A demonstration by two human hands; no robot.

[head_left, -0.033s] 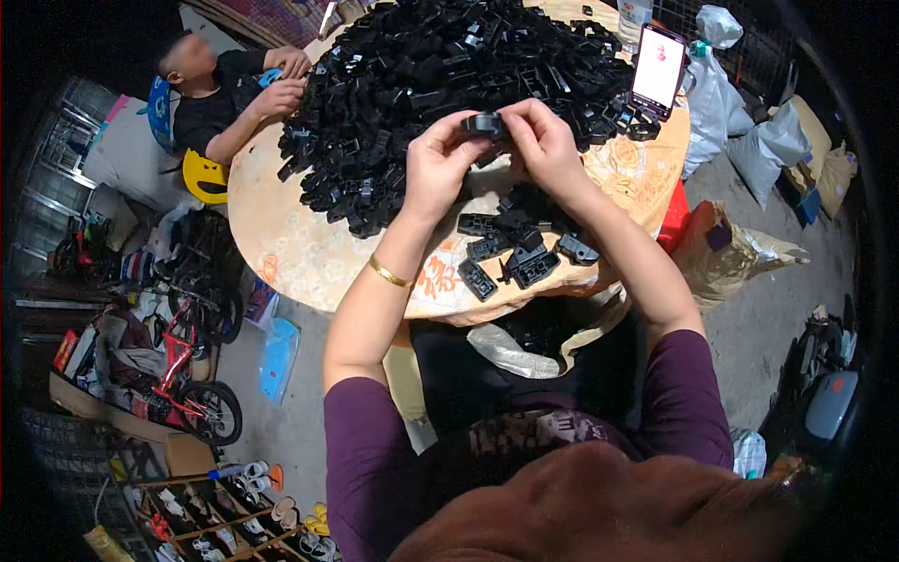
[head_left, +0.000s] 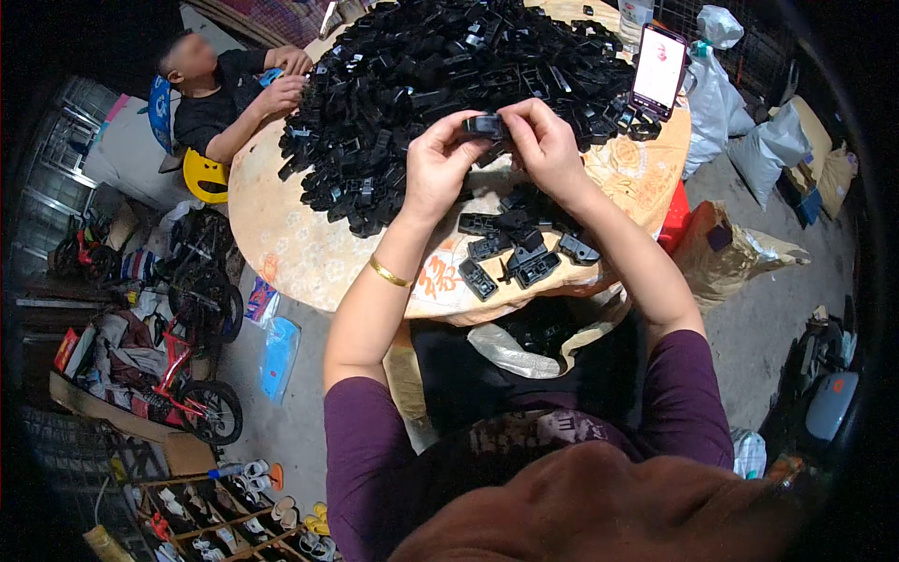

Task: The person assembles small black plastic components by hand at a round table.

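Observation:
Between my two hands, just above the table, is a small black plastic part (head_left: 482,125). My left hand (head_left: 438,161) pinches it between thumb and fingers from the left. My right hand (head_left: 545,150) has thumb and fingers closed on its right end. Behind them rises a big heap of similar black plastic parts (head_left: 403,75). Close to my body, below my hands, lies a loose cluster of black parts (head_left: 534,266) near the table's front edge. The finer shape of the held piece is too small to make out.
A round table (head_left: 272,253) with a patterned cover carries everything. A lit phone (head_left: 658,73) stands upright at its right. Across on the left, a person (head_left: 229,103) rests both hands at the heap. An open sack (head_left: 716,258) stands to the right; white bags (head_left: 716,112) lie beyond.
The held black part is turned slightly in my fingers. My hands and arms stay in nearly the same place.

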